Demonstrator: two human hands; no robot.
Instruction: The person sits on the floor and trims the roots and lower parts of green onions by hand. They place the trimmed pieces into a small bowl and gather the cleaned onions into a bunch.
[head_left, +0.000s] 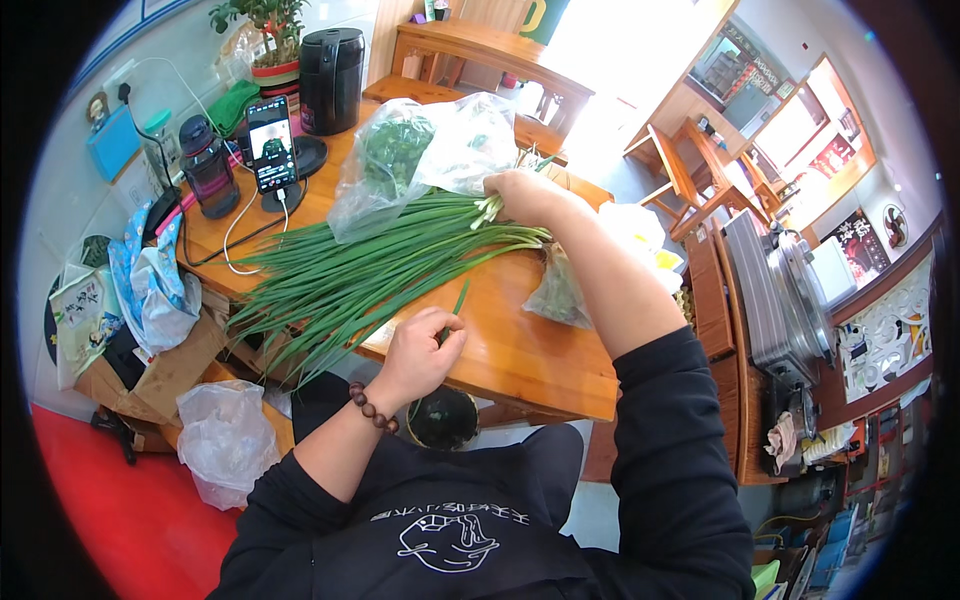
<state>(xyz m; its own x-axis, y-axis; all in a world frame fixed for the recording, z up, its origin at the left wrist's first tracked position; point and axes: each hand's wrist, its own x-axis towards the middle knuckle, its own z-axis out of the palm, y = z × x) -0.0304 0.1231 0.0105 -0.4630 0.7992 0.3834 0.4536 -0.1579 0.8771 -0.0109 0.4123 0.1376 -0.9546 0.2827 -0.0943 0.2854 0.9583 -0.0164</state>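
A large heap of green onions (360, 262) lies across the wooden table (517, 337), green tips to the left and white ends to the right. My right hand (525, 196) reaches over the white ends, with trimmed-looking white stalks (487, 211) showing under its fingers; what it grips is partly hidden. Near the table's front edge, my left hand (429, 341) is closed around a short green leaf piece (461, 296). A clear plastic bag of leafy greens (394, 154) rests against the back of the heap. Another bag (556, 289) lies beneath my right forearm.
A phone on a stand (271, 142), a dark water bottle (208, 169) and a black lidded container (331, 81) stand at the back left, with cables near them. Below the table edge is a round dark bin (442, 420). A cardboard box (176, 367) and plastic bag (227, 442) sit at left.
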